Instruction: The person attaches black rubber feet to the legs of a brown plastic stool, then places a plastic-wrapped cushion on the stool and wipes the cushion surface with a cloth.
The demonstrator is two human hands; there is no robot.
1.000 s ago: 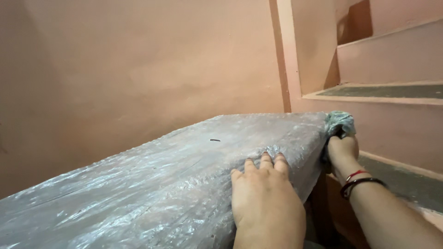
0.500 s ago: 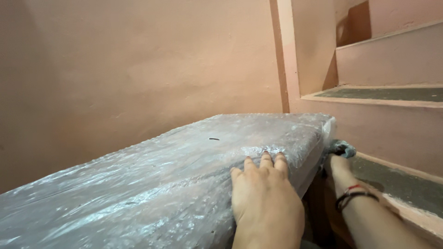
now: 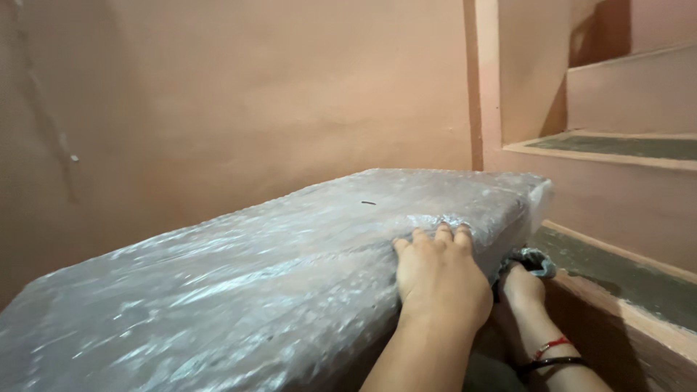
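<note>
Left hand (image 3: 441,274) flat atop wrapped slab (image 3: 290,268), right hand (image 3: 524,284) gripping plastic wrap (image 3: 534,260) beneath

A long, flat slab wrapped in clear bubble wrap (image 3: 276,276) is lying slanted across the view, its far end rising toward the stairs. The plastic is wrinkling and glinting over a brown surface. A bunched wad of wrap (image 3: 534,261) is hanging below its right edge.
</note>
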